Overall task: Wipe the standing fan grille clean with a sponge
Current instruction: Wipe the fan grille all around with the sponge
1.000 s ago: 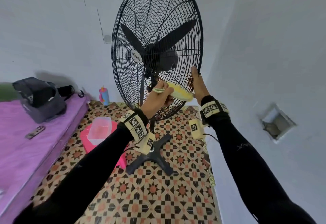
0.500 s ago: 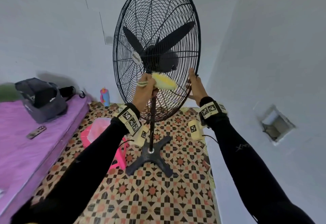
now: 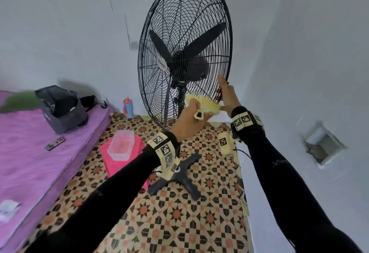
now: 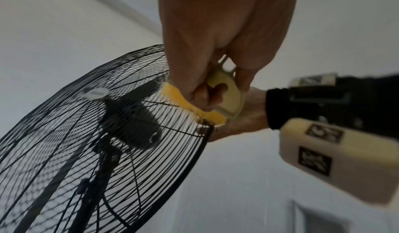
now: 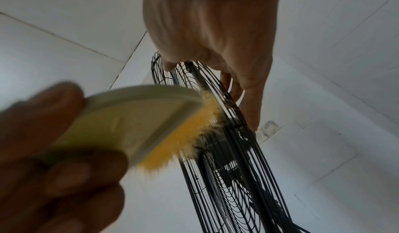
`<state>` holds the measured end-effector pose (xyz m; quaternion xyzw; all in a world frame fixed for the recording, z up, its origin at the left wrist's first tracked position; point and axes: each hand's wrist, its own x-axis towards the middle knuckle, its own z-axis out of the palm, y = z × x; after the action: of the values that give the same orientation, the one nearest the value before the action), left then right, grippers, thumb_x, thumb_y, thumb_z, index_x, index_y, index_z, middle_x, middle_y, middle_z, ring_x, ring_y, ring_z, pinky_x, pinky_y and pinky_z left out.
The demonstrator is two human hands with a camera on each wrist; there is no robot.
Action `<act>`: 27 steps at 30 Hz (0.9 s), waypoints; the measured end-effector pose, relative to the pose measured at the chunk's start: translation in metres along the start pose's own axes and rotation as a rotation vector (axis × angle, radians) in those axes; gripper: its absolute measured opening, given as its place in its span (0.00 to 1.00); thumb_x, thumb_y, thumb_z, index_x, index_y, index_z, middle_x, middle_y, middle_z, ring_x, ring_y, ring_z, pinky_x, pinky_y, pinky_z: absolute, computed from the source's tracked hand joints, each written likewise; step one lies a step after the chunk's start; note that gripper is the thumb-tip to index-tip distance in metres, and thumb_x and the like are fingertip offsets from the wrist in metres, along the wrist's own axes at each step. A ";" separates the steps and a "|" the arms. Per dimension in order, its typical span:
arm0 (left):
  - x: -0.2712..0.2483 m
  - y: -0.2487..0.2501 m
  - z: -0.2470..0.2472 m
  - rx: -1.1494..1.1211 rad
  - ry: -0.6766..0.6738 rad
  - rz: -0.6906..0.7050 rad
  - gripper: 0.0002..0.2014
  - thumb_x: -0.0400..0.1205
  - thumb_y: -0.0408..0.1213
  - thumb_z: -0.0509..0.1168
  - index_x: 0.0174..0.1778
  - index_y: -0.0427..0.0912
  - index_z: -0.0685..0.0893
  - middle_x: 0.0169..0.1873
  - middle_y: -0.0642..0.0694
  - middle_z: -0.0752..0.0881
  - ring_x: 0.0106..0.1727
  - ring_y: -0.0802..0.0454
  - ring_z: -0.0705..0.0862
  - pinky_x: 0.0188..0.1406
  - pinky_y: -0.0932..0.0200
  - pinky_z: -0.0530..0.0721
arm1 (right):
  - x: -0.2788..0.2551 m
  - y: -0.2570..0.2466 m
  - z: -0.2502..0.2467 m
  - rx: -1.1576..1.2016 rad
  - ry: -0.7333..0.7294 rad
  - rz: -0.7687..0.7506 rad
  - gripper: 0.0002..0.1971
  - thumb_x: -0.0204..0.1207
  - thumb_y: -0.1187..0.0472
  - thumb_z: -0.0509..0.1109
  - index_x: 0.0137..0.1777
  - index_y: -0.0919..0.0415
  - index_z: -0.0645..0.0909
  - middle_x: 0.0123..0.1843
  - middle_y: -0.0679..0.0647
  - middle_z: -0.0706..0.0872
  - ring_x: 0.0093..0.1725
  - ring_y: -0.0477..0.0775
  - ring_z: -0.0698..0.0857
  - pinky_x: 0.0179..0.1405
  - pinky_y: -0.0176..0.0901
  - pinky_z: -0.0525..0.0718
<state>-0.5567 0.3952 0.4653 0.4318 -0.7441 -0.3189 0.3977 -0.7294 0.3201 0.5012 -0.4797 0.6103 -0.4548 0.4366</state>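
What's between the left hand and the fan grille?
The yellow-bristled brush: left hand grips its handle, bristles on the grille wires. Clearest in left wrist view.

Front of grille: the fan grille (image 3: 185, 53) is facing open air; only the left hand (image 3: 187, 119) with the yellow brush (image 3: 201, 104) is standing before its lower part.
Right side: the right wall (image 3: 299, 63) is standing near the rim, and the right hand (image 3: 227, 95), gripping the rim, is filling this narrow gap.
Below: the pole (image 3: 182, 95) and cross base (image 3: 189, 187) are blocking the way.
Left, low: a pink stool (image 3: 119, 166) carrying a clear tub (image 3: 120, 145), and a purple mattress (image 3: 30, 153), are occupying the floor.
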 end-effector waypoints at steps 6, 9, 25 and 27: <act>-0.012 0.014 0.007 -0.016 0.120 0.008 0.17 0.89 0.41 0.68 0.55 0.37 0.66 0.38 0.45 0.75 0.33 0.52 0.73 0.23 0.64 0.72 | -0.005 -0.004 0.008 -0.020 -0.030 -0.024 0.42 0.72 0.19 0.59 0.69 0.55 0.66 0.59 0.52 0.78 0.60 0.55 0.81 0.56 0.57 0.85; -0.014 0.024 0.020 -0.017 0.019 0.008 0.17 0.89 0.42 0.68 0.54 0.38 0.66 0.37 0.45 0.76 0.31 0.54 0.74 0.21 0.67 0.71 | -0.007 -0.005 0.007 -0.106 -0.002 -0.059 0.41 0.73 0.18 0.55 0.67 0.54 0.66 0.57 0.50 0.79 0.60 0.55 0.80 0.59 0.53 0.76; 0.006 0.016 -0.037 -0.189 0.237 -0.161 0.12 0.91 0.32 0.63 0.46 0.47 0.68 0.48 0.43 0.81 0.33 0.54 0.74 0.26 0.72 0.75 | -0.005 0.000 -0.001 -0.013 -0.048 -0.001 0.45 0.70 0.18 0.59 0.70 0.57 0.65 0.56 0.51 0.76 0.62 0.59 0.80 0.63 0.66 0.87; 0.006 0.011 -0.042 -0.244 0.250 -0.179 0.12 0.91 0.31 0.62 0.45 0.47 0.68 0.45 0.42 0.82 0.33 0.54 0.74 0.27 0.71 0.75 | -0.002 0.002 -0.003 -0.009 -0.044 -0.008 0.43 0.72 0.20 0.59 0.69 0.57 0.65 0.54 0.50 0.75 0.61 0.59 0.79 0.63 0.66 0.87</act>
<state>-0.5265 0.3892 0.4958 0.4813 -0.6032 -0.3847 0.5064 -0.7323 0.3230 0.4996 -0.4938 0.6007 -0.4432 0.4461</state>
